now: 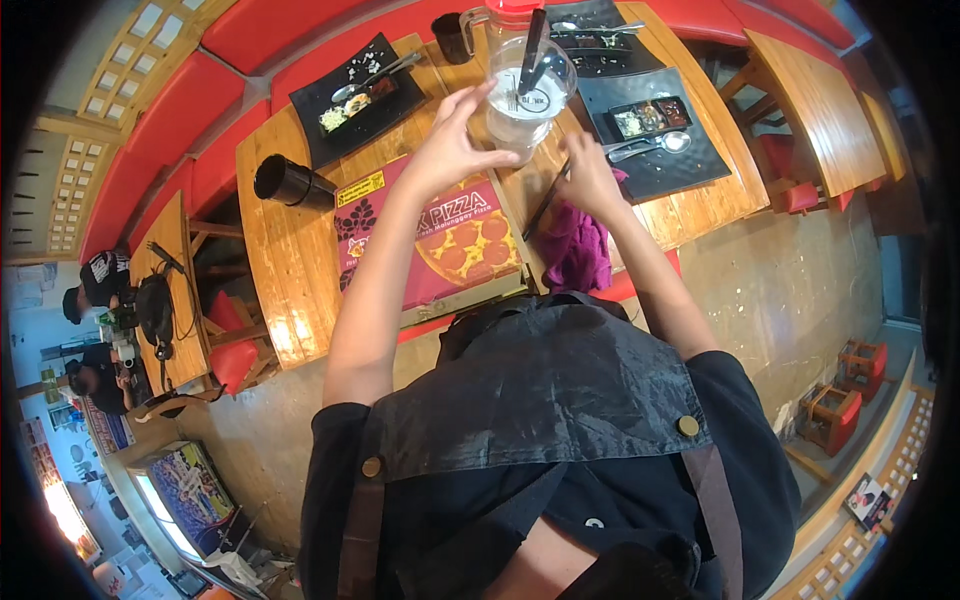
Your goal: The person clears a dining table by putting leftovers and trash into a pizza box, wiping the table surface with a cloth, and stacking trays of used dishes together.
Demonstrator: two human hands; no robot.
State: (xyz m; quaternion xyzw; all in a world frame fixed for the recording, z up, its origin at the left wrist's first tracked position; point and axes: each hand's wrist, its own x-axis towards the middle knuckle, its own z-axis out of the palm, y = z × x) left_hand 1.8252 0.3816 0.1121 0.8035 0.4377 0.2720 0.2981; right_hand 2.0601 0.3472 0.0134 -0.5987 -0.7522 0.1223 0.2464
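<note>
My left hand [459, 139] is spread beside a clear plastic cup with a domed lid [525, 97] and a black straw, fingertips at its side; whether it grips the cup is unclear. My right hand [589, 169] has curled fingers at a thin dark stick or straw [546, 199], just above a purple cloth [577, 251]. A printed pizza box [450, 240] lies under my left forearm. Right of my right hand, a black plate [675, 169] bears a small sauce tray [651, 118], a spoon [675, 142] and a fork.
Another black plate [322, 142] with food scraps and cutlery lies at the left, near stacked black cups [289, 182]. A black cup [451, 37] and a red-lidded pitcher [495, 22] stand at the back, beside a further plate [600, 64]. Two people [101, 379] are at the far left.
</note>
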